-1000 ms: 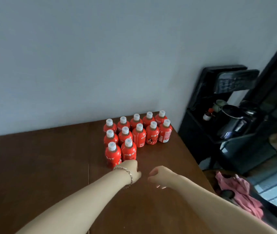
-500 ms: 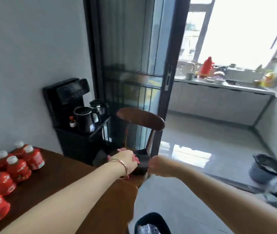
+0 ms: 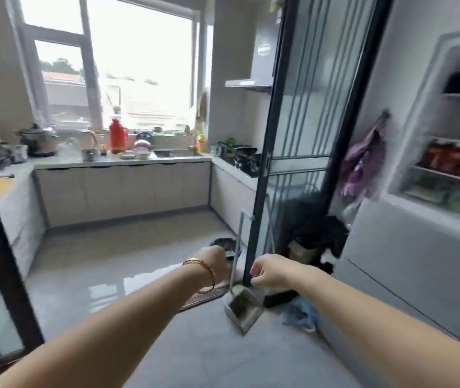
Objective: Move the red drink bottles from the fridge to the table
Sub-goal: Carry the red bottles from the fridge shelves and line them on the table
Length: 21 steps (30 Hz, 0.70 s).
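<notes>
No readable text anywhere I look. The round badge (image 3: 264, 49) on the dark glossy range hood panel (image 3: 265, 51) above my stove carries lettering, too blurred to make out. The red drink bottles (image 3: 458, 161) on the open fridge shelf (image 3: 447, 175) show smeared labels, nothing legible.

We see a glossy tiled floor (image 3: 128, 264) that mirrors the window light, and a sliding door (image 3: 301, 130) of ribbed frosted glass in a dark, matt metal frame. The dustpan (image 3: 241, 309) looks like dull grey metal on a thin pole, and purple cloth (image 3: 363, 163) hangs limp beside the smooth white fridge (image 3: 408, 264). A thin shiny metal bangle (image 3: 203, 268) circles the left wrist, and the red thermos (image 3: 118, 135) looks like glossy plastic.
</notes>
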### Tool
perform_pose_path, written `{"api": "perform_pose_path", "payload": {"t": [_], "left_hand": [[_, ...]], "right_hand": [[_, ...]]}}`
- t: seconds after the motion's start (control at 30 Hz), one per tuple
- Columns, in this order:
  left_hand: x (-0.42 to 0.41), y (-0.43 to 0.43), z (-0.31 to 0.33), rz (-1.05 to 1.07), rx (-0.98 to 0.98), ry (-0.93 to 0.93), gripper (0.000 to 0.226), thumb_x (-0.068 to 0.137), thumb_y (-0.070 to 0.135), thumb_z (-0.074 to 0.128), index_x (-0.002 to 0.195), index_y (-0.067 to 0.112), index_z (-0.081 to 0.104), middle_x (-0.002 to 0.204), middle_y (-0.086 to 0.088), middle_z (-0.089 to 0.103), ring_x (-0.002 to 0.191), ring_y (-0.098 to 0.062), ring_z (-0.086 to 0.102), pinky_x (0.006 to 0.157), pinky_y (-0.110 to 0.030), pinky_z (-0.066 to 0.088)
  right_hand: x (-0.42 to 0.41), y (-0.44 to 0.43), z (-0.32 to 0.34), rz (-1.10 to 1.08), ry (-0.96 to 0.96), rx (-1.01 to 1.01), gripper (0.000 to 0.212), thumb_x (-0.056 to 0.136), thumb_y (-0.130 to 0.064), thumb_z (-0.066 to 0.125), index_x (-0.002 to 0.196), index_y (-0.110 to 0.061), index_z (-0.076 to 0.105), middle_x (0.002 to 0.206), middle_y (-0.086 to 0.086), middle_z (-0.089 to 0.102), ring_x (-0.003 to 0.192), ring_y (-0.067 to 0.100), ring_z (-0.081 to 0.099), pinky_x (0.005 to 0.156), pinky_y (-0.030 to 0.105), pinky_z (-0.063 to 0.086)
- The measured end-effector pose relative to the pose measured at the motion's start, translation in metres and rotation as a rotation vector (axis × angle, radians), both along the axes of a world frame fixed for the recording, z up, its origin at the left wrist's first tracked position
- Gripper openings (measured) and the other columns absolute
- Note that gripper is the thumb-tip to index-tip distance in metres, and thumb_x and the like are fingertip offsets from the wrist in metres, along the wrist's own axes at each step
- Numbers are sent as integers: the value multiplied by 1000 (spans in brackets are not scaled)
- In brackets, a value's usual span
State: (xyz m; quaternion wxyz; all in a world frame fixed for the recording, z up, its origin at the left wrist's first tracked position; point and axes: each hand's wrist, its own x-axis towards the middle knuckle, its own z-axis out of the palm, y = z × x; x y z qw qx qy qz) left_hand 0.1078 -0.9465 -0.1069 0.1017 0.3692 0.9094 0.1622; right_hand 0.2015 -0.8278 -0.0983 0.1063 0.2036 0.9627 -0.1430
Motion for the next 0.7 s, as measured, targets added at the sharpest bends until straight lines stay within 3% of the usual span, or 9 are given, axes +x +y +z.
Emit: {"api": "perform_pose_path", "payload": {"t": [0.27,0.33,0.43,0.6,0.7], "left_hand": [[24,223,37,-213,-40,-85,30,95,18,44,112,-1,62,114,-15,64,107,-30,60,81,-30,48],[16,274,43,-287,-40,36,30,92,24,47,106,4,64,111,-11,65,102,-27,61,82,-29,48],[10,353,52,-394,5,41,25,92,26,47,81,8,61,86,-7,62,81,-23,57,69,-27,45],[7,469,75,-568,22,120,34,96,25,41,115,2,59,114,-11,62,102,-25,59,83,-31,47],[8,543,86,-669,60,145,30,93,21,43,110,1,60,112,-13,64,97,-26,61,79,-31,48]], "right_hand": [[67,215,34,-362,26,47,31,89,-24,53,117,-16,63,124,6,62,112,25,58,95,33,48],[78,254,44,-433,35,44,31,90,-24,53,118,-16,61,125,6,60,113,25,57,93,32,46],[90,312,56,-539,56,79,31,91,-21,51,117,-9,63,125,10,60,115,27,56,95,34,46],[95,401,80,-695,127,99,31,92,-19,48,116,-7,64,122,9,62,112,25,58,92,33,47],[99,458,91,-803,147,123,30,92,-24,49,113,-12,65,121,9,63,109,25,59,93,35,49]]}}
